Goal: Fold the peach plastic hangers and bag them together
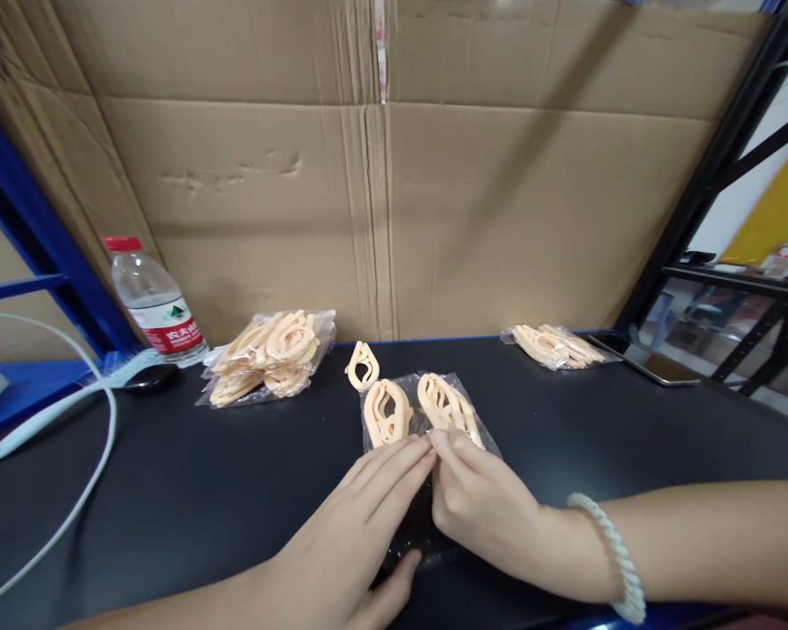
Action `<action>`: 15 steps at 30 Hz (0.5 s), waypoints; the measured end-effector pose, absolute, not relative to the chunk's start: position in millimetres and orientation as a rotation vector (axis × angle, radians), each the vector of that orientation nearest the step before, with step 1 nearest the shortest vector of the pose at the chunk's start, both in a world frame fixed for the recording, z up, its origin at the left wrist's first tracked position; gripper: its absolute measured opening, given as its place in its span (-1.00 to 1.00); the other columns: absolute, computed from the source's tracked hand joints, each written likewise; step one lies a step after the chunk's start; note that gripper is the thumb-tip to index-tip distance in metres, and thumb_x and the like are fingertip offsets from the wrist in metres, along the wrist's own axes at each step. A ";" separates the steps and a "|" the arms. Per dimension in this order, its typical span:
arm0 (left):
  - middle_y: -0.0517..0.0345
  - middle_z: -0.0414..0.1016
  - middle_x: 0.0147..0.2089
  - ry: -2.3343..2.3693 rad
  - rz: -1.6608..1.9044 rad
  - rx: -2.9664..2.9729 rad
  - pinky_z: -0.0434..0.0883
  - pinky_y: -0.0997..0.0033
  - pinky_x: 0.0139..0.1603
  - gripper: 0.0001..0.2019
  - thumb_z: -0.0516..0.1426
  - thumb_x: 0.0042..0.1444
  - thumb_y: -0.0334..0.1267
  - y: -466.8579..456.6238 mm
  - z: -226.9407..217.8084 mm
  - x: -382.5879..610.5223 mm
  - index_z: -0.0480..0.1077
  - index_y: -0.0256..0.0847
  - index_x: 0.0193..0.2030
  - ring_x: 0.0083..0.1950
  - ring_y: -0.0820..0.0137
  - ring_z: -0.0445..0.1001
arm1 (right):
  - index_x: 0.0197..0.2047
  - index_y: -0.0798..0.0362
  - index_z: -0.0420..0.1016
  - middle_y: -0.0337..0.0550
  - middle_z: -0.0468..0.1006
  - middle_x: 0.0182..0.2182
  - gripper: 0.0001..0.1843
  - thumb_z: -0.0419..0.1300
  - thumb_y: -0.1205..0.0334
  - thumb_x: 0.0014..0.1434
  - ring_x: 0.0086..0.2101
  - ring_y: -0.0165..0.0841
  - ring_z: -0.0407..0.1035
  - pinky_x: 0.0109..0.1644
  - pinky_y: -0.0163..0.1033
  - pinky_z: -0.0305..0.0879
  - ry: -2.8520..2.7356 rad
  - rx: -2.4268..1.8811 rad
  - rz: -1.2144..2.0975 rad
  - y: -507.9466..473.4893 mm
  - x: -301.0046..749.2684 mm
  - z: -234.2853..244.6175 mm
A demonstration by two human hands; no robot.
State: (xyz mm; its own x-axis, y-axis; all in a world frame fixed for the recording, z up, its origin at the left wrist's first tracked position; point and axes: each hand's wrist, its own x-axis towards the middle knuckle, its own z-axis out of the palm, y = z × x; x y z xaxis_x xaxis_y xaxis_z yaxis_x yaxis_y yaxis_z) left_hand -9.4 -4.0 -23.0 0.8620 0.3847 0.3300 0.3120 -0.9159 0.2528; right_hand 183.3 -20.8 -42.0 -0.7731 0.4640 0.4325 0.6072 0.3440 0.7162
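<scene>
A clear plastic bag (412, 384) lies in front of me with beige looped plastic pieces inside, in two groups. The left group of beige pieces (386, 411) and the right group (447, 404) sit side by side at its far end. My right hand (482, 494) pinches the bag's near part between thumb and curled fingers. My left hand (361, 516) rests across the bag from the left, fingers stretched out, thumb apart, its fingertips meeting the right hand's. Both hands hide part of the bag. One loose beige piece (362, 366) lies just beyond it.
Several filled bags (269, 354) are piled at the back left, beside a water bottle (158, 302) and a pale-handled brush (45, 424). Another filled bag (558, 346) and a flat tablet-like device (650, 360) lie back right. A white cable (109, 437) curves at left. Cardboard (236, 175) walls the back.
</scene>
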 end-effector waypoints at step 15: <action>-0.02 0.08 0.40 0.493 0.530 2.824 0.13 -0.01 0.37 -0.22 0.07 0.02 -0.50 -1.6 -19.8 -7.3 -0.10 -0.12 0.39 0.39 0.13 0.08 | -0.64 0.03 0.38 -0.17 0.37 -0.66 -0.62 0.07 0.30 0.21 -0.54 -0.31 0.13 -0.48 -0.13 0.04 -2.231 -0.817 -0.865 -15.0 218.5 51.6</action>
State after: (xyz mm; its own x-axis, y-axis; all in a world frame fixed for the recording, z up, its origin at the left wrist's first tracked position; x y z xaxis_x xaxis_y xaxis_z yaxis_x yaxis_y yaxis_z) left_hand -7.3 -1.6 -19.8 0.8783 0.3644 0.3095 0.2828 -0.9180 0.2782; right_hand 218.5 -15.0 51.6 -0.6281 0.3218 0.7084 0.7152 0.5975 0.3627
